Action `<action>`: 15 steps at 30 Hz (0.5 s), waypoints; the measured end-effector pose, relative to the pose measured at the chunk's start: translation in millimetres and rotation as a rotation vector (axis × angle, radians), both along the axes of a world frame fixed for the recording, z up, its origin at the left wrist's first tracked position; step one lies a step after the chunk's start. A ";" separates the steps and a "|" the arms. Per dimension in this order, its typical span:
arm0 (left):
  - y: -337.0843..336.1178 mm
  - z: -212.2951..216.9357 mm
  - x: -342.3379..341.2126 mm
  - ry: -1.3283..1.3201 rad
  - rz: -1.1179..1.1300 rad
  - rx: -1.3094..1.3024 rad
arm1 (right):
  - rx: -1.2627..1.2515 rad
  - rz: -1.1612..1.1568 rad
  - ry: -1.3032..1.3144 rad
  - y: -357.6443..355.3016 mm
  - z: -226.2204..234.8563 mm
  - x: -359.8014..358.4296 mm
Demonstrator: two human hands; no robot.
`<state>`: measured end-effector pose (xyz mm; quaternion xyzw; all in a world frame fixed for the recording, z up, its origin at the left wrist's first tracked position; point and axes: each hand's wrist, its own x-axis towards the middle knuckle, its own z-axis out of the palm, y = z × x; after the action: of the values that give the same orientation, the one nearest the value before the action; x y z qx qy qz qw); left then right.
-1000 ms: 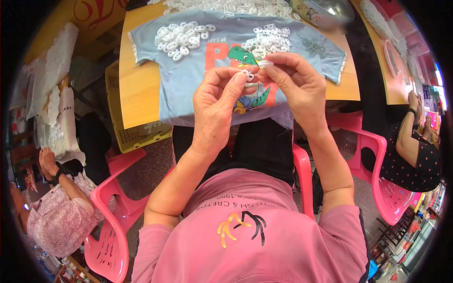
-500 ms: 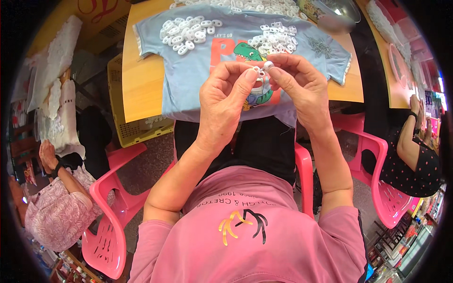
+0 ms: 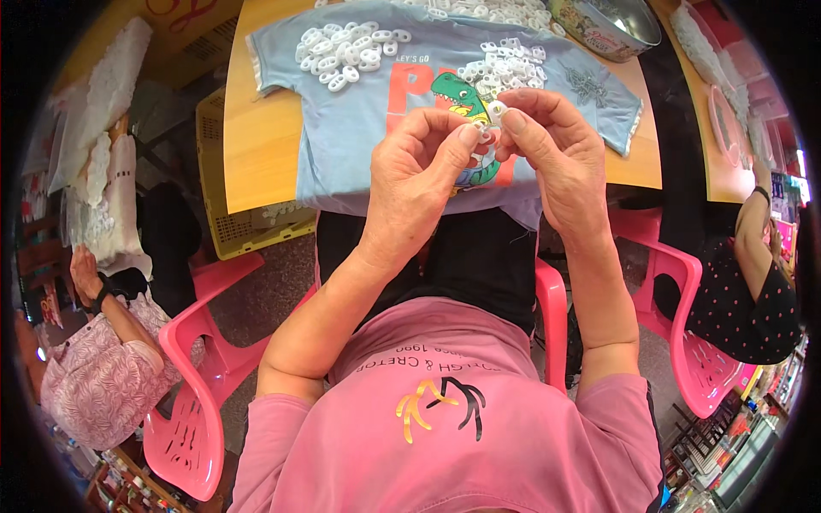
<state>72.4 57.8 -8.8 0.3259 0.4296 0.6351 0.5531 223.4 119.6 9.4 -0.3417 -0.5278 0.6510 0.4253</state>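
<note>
Both hands are raised in front of me over the near part of a blue T-shirt spread on the table. My left hand pinches a small white plastic piece with holes between thumb and forefinger. Close beside it, my right hand pinches a white oval plastic piece. The two pieces nearly meet; whether they touch I cannot tell. Beyond my hands on the shirt lie a pile of white oval two-holed pieces, a pile of smaller white pieces and a cluster of thin dark metal bits.
More white pieces lie along the table's far part, beside a metal bowl. A yellow crate stands under the table's left side. Pink chairs flank me. One person sits left, another right.
Both hands have shifted slightly to the right with their pieces. The white piece in my right hand has turned and now shows its flat side. The left pinch stays closed.
</note>
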 end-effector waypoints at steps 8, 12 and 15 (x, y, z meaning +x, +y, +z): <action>0.0 -1.0 -0.9 0.018 0.007 -0.011 | 0.108 -0.005 -0.074 -3.2 1.8 -3.0; -0.4 1.4 -1.7 0.028 0.016 -0.031 | 0.098 -0.033 -0.084 -3.3 2.8 -3.1; -0.5 2.1 -1.9 0.051 0.010 -0.051 | 0.095 -0.028 -0.073 -2.9 1.8 -3.3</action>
<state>70.5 57.3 -6.8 0.3256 0.4611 0.6182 0.5469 220.0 116.7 11.2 -0.3518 -0.5683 0.6066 0.4305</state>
